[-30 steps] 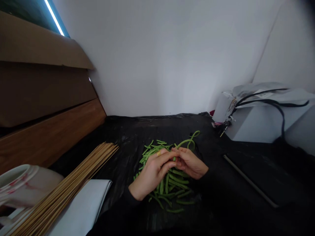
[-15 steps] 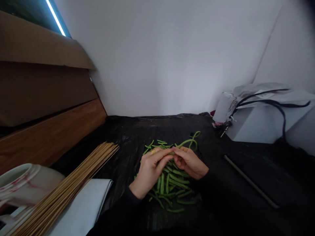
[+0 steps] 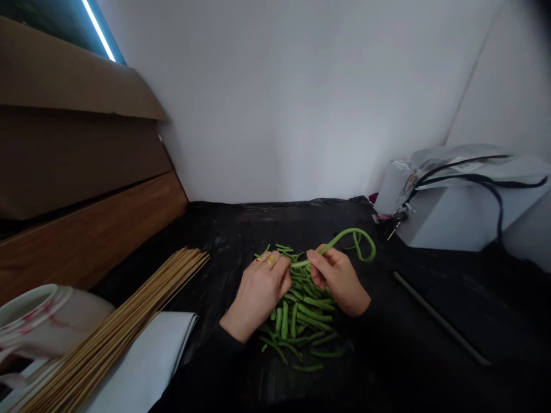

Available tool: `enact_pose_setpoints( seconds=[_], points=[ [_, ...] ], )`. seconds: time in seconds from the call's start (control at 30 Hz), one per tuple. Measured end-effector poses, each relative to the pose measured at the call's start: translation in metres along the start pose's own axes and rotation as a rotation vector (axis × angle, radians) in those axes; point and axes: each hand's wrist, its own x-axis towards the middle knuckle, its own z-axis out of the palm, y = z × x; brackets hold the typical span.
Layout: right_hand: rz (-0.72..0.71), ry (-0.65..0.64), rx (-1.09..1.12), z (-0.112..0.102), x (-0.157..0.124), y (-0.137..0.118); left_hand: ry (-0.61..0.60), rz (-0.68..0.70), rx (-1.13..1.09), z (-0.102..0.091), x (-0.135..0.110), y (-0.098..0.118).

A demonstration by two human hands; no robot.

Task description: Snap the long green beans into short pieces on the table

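My right hand [image 3: 338, 279] is closed on a long green bean [image 3: 349, 236] whose free end curls off to the right above the black surface. My left hand [image 3: 259, 289], with gold rings on two fingers, is curled over the left side of a pile of short cut bean pieces [image 3: 301, 318]; its fingertips are tucked under and pinch at the near end of the long bean or a piece of it. The pile lies on a black plastic sheet [image 3: 232, 241] between and in front of my hands.
A bundle of wooden skewers [image 3: 116, 332] lies at the left over white paper [image 3: 146, 361], beside a white patterned bowl [image 3: 30, 321]. Wooden boards rise at the left. A white box with black cables [image 3: 460, 195] stands at the right, a flat dark slab [image 3: 447, 315] before it.
My hands have drawn apart. The right hand has lifted the long bean up and to the right, so its curl now swings out farther right. The left hand dropped toward the pile.
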Motion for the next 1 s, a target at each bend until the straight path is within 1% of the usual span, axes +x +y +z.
enact_pose_setpoints(
  seconds=[0.07,0.13,0.17,0.23,0.3,0.37,0.43,0.5,0.57,0.67,0.73,0.77,0.83,0.87,0.93,1.0],
  points=[
    [-0.005,-0.020,-0.005,0.001,-0.001,0.000,0.010,-0.020,0.019,-0.004,0.001,0.004],
    [0.005,-0.054,0.013,0.002,-0.001,0.001,0.043,-0.079,-0.070,-0.007,0.001,0.007],
    [0.017,-0.075,0.031,0.003,-0.001,0.001,0.058,-0.128,-0.163,-0.008,0.001,0.008],
    [0.046,-0.115,0.088,0.004,-0.002,0.002,0.066,-0.236,-0.422,-0.008,0.001,0.009],
    [0.066,-0.147,0.141,0.006,-0.003,0.002,0.026,-0.343,-0.739,-0.007,0.001,0.009],
    [0.081,-0.170,0.177,0.006,-0.003,0.001,-0.043,-0.442,-1.055,-0.006,0.001,0.009],
    [0.090,-0.182,0.208,0.007,-0.003,0.000,-0.078,-0.529,-1.304,-0.005,0.002,0.010],
    [0.088,-0.178,0.234,0.007,-0.003,-0.002,-0.047,-0.583,-1.458,-0.004,0.004,0.012],
    [0.083,-0.164,0.239,0.007,-0.003,-0.003,0.019,-0.622,-1.528,-0.002,0.005,0.014],
    [0.098,-0.132,0.240,0.007,-0.002,-0.004,0.100,-0.693,-1.476,0.003,0.006,0.015],
    [0.111,-0.107,0.280,0.007,-0.001,-0.005,0.095,-0.703,-1.374,0.005,0.005,0.014],
    [0.117,-0.099,0.317,0.006,-0.001,-0.005,0.068,-0.676,-1.309,0.006,0.004,0.013],
    [0.145,-0.121,0.403,0.003,0.000,-0.006,-0.006,-0.547,-1.119,0.004,0.002,0.011],
    [0.172,-0.160,0.437,0.001,0.000,-0.006,-0.031,-0.460,-1.002,0.002,0.001,0.009],
    [0.235,-0.273,0.466,-0.004,0.000,-0.005,-0.049,-0.285,-0.783,-0.004,0.000,0.007],
    [0.286,-0.387,0.438,-0.007,0.000,-0.004,-0.086,-0.152,-0.660,-0.008,-0.001,0.005]
  ],
)
